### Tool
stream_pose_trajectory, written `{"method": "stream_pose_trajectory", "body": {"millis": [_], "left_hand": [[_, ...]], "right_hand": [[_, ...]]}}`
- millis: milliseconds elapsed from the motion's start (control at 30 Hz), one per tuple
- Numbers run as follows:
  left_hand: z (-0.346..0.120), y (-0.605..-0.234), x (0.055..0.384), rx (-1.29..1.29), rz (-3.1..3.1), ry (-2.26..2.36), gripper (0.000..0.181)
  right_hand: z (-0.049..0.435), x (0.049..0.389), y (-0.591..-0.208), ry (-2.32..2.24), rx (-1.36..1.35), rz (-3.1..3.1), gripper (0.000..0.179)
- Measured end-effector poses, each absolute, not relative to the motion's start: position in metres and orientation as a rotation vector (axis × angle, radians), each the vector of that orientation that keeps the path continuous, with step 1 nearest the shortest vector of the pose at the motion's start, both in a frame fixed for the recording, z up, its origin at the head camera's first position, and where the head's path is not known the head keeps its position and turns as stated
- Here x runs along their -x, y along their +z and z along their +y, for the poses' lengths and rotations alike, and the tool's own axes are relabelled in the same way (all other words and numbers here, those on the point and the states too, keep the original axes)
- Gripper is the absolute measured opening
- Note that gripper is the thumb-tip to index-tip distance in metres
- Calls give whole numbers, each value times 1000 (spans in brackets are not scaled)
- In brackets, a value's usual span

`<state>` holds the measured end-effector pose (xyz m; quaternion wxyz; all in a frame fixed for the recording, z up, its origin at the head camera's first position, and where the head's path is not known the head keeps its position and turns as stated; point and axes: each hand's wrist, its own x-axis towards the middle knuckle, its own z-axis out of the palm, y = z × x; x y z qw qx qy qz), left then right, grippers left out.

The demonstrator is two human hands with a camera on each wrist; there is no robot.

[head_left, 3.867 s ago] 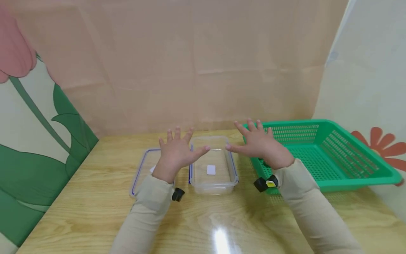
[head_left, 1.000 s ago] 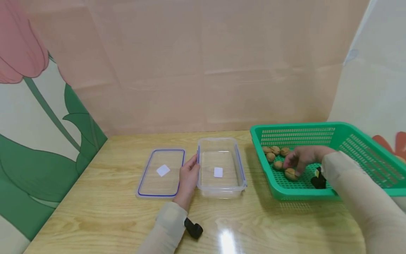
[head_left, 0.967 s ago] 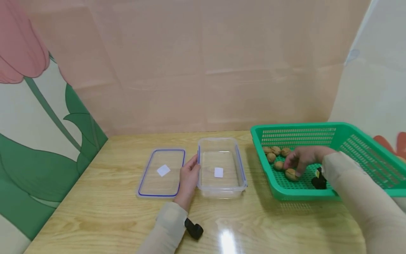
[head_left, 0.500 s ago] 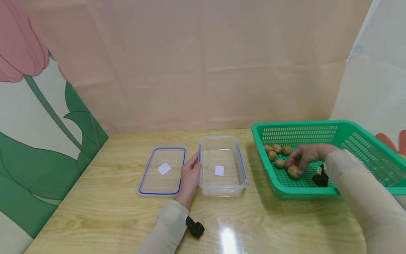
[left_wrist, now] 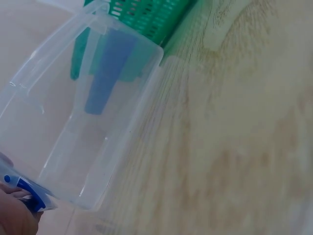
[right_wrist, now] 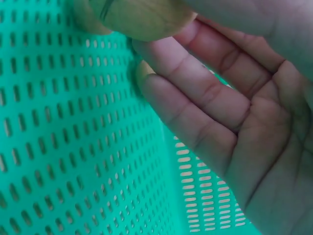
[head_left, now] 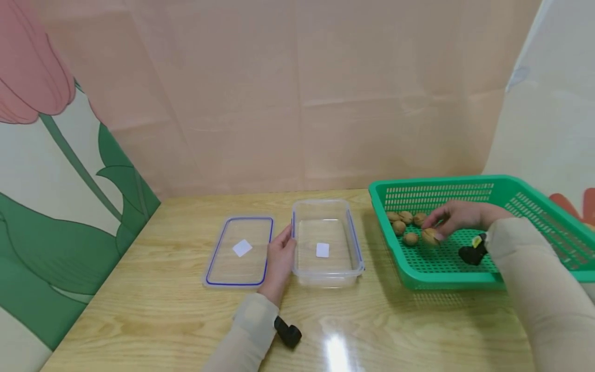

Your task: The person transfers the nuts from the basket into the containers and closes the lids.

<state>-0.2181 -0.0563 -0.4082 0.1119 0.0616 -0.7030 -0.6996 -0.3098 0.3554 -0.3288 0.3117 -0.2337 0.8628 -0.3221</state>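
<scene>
My right hand [head_left: 457, 217] pinches a walnut [head_left: 431, 236] between thumb and fingertips, slightly above the floor of the green basket [head_left: 446, 279]. The same walnut [right_wrist: 146, 17] fills the top of the right wrist view, with the lower fingers behind it. Several more walnuts [head_left: 405, 217] lie in the basket's left corner. My left hand [head_left: 280, 256] holds the left side of a clear plastic container [head_left: 327, 271], which stands uncovered with a white square label inside. In the left wrist view, the fingers sit at the container's blue latch flap [left_wrist: 32, 193].
A clear lid [head_left: 239, 268] with a blue seal and a white label lies flat left of the container. Wooden table [head_left: 162, 310] runs beneath everything. A paper-covered wall [head_left: 297, 103] stands behind, and a painted flower panel [head_left: 56, 217] on the left.
Both hands were spread above the table at first. The left has since gone to the container's side, the right into the basket. Over the last half second the right hand has raised the walnut slightly.
</scene>
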Motion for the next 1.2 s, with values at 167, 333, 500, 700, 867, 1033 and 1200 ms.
{"method": "stream_pose_trajectory", "body": {"millis": [167, 333, 500, 700, 867, 1033, 1200], "left_hand": [[-56, -413, 221, -189, -2066, -2058, 42], [-55, -411, 219, -201, -2085, -2058, 42], [-55, -410, 218, -207, -2085, -2075, 42], [-56, -411, 218, -196, -2063, -2085, 42], [-56, -411, 219, -202, -2069, -2102, 43], [-56, -411, 222, -215, -2090, -2097, 43], [-56, -411, 223, -209, -2094, -2085, 43]], "right_hand": [[351, 307, -322, -902, 610, 2312, 44], [347, 306, -313, -987, 649, 2326, 39], [343, 303, -305, -1044, 675, 2367, 35], [335, 302, -296, -1096, 728, 2380, 32], [323, 304, -290, -1102, 675, 2407, 35], [308, 307, -285, -1134, 649, 2446, 39], [292, 310, -283, -1172, 689, 2468, 38]]}}
